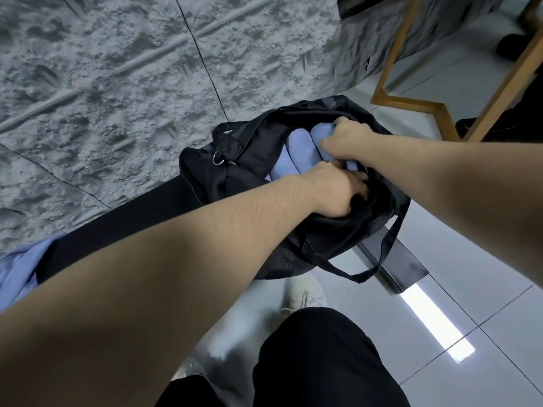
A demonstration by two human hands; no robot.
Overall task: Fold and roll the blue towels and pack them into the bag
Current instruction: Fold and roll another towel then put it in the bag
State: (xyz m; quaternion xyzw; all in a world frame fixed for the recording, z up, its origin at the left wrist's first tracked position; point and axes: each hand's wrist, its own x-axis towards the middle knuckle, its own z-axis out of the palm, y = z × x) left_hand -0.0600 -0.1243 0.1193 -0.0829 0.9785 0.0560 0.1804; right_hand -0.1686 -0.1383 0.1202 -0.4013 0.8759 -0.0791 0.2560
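A black bag [249, 160] lies open at the edge of the grey textured surface. Rolled blue towels [296, 152] sit side by side inside it. My right hand [348, 139] reaches into the bag and grips the rightmost blue roll [318, 133] from above. Just in front of it, my left hand [335, 190] curls its fingers over the bag's near rim, holding the black fabric. Another blue towel [17, 265] lies loose at the far left, partly hidden behind my left forearm.
The grey textured surface [102, 83] fills the upper left, with a black band [132, 215] along its edge. A wooden frame [411, 104] stands at upper right. Glossy floor tiles [470, 259], my white shoe [304, 295] and dark trouser leg lie below. The bag's strap [379, 254] hangs loose.
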